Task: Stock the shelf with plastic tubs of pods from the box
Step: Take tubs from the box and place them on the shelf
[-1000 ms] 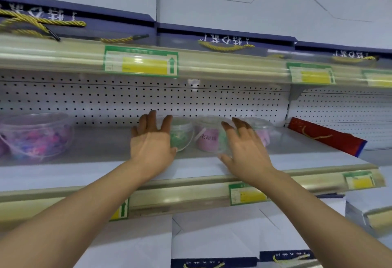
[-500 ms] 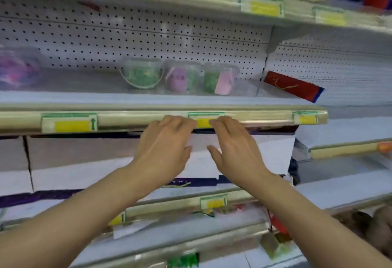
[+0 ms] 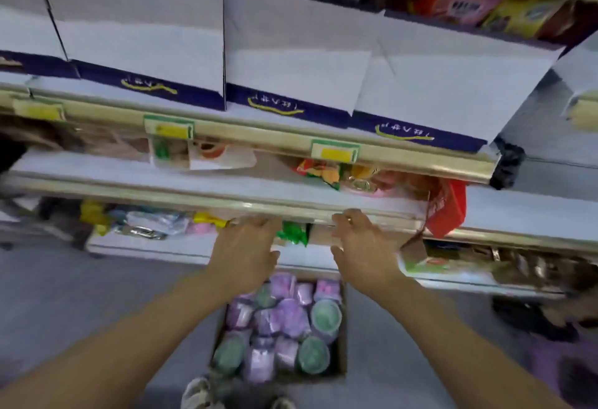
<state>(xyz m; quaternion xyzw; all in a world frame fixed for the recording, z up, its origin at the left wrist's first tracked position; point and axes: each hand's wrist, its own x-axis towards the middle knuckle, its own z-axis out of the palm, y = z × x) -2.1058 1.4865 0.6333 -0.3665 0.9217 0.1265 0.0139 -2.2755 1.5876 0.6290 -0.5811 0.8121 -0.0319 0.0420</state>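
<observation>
Nothing is gripped: the left hand (image 3: 247,248) and the right hand (image 3: 362,246) are held out side by side, palms down, fingers loosely spread and empty, above a cardboard box (image 3: 342,327) that stands open on the grey floor (image 3: 81,295) between the forearms. The box is seen to be packed with plastic tubs of pods (image 3: 284,321), round and lidded, most showing lilac or pink through the clear plastic and a few showing green; labels cannot be read through the blur. Its near edge is partly cut off by a pale shoe (image 3: 197,394) at the bottom of the view. Beyond the fingertips, low shelves (image 3: 226,178) are filled with bright packets that are smeared by motion and cannot be identified. Farther up, white cartons with dark blue bands (image 3: 291,62) are ranged along a higher shelf, with yellow price tags (image 3: 335,153) fixed to its rail.
</observation>
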